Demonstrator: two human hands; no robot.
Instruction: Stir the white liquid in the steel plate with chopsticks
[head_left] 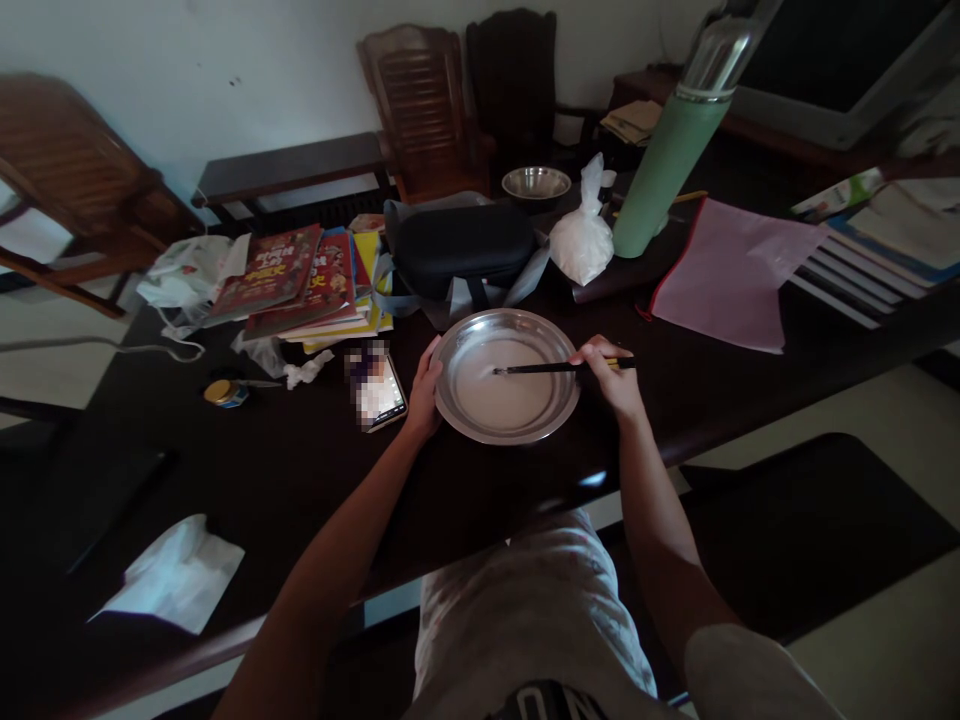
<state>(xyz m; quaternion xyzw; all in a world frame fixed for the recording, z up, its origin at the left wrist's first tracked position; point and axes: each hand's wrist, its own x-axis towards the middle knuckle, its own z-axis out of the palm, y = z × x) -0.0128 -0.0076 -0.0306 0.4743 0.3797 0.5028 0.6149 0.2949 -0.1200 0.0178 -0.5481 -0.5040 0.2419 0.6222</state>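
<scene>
While the left hand (424, 392) cups the left rim of the steel basin (457, 340), fingers curled against its outer wall as if to keep it from turning or sliding, the right hand (611, 375) pinches a pair of dark chopsticks (551, 368) in closed fingers at the basin's right rim. Their tips reach inward and dip into the pale, milky liquid (502, 395) that covers the basin's floor, held nearly level so they can sweep through the shallow layer. That basin sits close to the near edge of the desk (300, 470), straight in front of the person, within easy reach of both arms. Just beside its left rim lies a phone (381, 392), screen up, where it can be read at a glance. Behind the basin, toward the far edge, rests a black case (461, 248), with a knotted white bag (583, 240) and a tall green flask (667, 165) to its right, and a smaller steel bowl (535, 182) beyond. Stacked books (300, 285) occupy the far left part, and a pink folder (731, 275) lies toward the right edge.
</scene>
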